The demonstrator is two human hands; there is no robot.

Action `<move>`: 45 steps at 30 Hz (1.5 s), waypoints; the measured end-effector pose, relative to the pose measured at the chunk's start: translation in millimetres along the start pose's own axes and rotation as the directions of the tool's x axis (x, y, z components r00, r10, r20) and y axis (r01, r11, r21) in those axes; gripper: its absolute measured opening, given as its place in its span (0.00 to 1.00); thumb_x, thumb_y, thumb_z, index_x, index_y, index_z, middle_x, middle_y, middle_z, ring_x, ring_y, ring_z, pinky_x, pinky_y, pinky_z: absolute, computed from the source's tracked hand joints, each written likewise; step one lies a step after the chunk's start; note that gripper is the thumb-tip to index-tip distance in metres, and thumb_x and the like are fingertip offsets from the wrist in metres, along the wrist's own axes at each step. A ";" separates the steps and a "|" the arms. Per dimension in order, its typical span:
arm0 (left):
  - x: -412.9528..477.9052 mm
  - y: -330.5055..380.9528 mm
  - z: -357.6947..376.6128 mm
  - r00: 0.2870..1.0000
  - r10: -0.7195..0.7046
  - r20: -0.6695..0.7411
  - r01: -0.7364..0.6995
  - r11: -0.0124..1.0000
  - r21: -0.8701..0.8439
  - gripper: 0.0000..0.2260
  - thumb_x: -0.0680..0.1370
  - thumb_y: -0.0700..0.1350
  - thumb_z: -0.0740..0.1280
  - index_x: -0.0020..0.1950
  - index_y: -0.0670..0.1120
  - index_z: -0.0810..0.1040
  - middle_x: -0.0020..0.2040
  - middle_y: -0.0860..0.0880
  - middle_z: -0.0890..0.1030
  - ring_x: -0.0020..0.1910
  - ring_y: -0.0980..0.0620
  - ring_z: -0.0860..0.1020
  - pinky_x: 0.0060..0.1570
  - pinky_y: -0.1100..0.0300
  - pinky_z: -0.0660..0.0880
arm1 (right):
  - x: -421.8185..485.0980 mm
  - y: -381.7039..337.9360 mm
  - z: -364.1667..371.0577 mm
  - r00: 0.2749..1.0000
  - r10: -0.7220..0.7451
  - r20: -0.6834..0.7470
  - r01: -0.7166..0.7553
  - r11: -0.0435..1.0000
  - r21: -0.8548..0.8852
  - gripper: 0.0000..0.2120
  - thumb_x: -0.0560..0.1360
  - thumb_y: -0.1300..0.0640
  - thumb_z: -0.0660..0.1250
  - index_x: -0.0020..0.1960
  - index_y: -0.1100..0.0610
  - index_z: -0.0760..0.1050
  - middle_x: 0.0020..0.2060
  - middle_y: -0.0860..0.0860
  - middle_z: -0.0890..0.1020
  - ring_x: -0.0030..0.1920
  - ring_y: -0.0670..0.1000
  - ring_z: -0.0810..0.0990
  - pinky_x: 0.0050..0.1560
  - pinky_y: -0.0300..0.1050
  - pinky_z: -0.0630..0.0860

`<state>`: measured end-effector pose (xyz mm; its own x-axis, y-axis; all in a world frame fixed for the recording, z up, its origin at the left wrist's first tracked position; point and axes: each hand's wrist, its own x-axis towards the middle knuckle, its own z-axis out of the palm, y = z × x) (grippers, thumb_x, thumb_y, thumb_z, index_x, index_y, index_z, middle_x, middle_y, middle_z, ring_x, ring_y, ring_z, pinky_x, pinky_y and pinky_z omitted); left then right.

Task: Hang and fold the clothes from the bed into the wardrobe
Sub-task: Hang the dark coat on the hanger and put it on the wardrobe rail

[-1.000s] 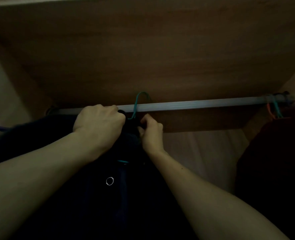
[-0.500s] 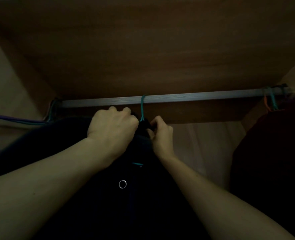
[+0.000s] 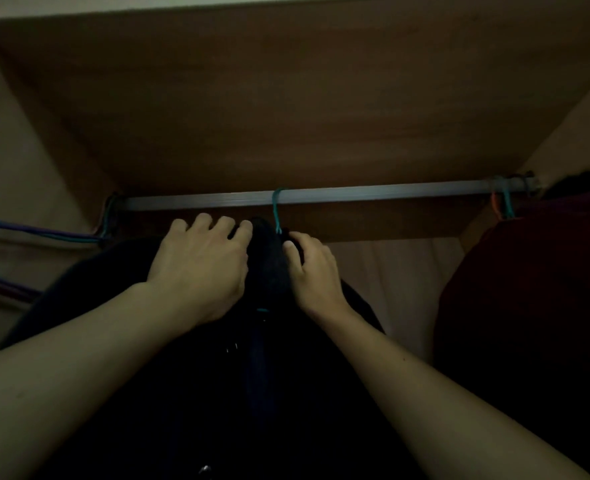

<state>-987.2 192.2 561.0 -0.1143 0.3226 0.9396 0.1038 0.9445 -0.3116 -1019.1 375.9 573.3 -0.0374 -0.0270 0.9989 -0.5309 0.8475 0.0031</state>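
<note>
the teal hanger hook (image 3: 277,209) sits over the rail (image 3: 373,194) just above and between the two hands, so this dark garment (image 3: 269,271) looks as good as hung inside the wardrobe (image 3: 286,98). what seems left for it is a little straightening at the neck and letting go. the bed is out of sight, so how many clothes wait there cannot be told.

the left hand (image 3: 200,265) lies on the garment's shoulder just left of the hook, its fingers spread and bent over the top edge of the cloth. whether they grip it cannot be told in this dim light. the right hand (image 3: 314,271) is just right of the hook, with fingers curled and thumb pressed to the collar, pinching the fabric.

the garment is near black, soft and bunched at the collar, and hangs down between the forearms. a dark red garment (image 3: 528,289) hangs well to the right of the right hand.
</note>
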 end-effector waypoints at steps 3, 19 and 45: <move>-14.3 -8.3 2.6 1.000 0.014 -0.011 -0.014 1.000 0.003 0.26 0.82 0.58 0.48 0.79 0.51 0.53 0.77 0.47 0.62 0.71 0.43 0.66 0.64 0.44 0.68 | -16.2 -15.9 -9.6 0.999 0.009 0.047 -0.012 0.998 0.056 0.20 0.85 0.49 0.50 0.71 0.55 0.70 0.67 0.53 0.74 0.66 0.53 0.70 0.62 0.42 0.63; -59.3 -61.3 -10.7 0.888 -0.281 0.364 0.383 0.890 -0.248 0.23 0.81 0.60 0.56 0.72 0.50 0.61 0.67 0.41 0.69 0.64 0.37 0.70 0.61 0.42 0.70 | -39.7 -73.6 -35.1 0.936 0.116 0.331 -0.075 0.988 -0.135 0.28 0.79 0.41 0.62 0.76 0.42 0.59 0.76 0.53 0.59 0.75 0.58 0.57 0.72 0.63 0.60; -74.3 -23.6 -67.6 0.931 -0.241 0.274 0.267 -0.065 -0.962 0.17 0.76 0.41 0.71 0.63 0.50 0.75 0.53 0.54 0.79 0.50 0.57 0.79 0.44 0.61 0.77 | -64.7 -121.1 -69.1 0.836 0.454 0.309 -0.407 0.890 -0.205 0.34 0.76 0.27 0.47 0.78 0.40 0.52 0.80 0.53 0.47 0.79 0.58 0.41 0.75 0.64 0.46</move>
<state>-914.3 141.8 508.1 -0.4026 0.0895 0.9110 0.9129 -0.0345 0.4068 -893.9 311.7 511.4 -0.5335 0.1982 0.8222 -0.2836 0.8739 -0.3947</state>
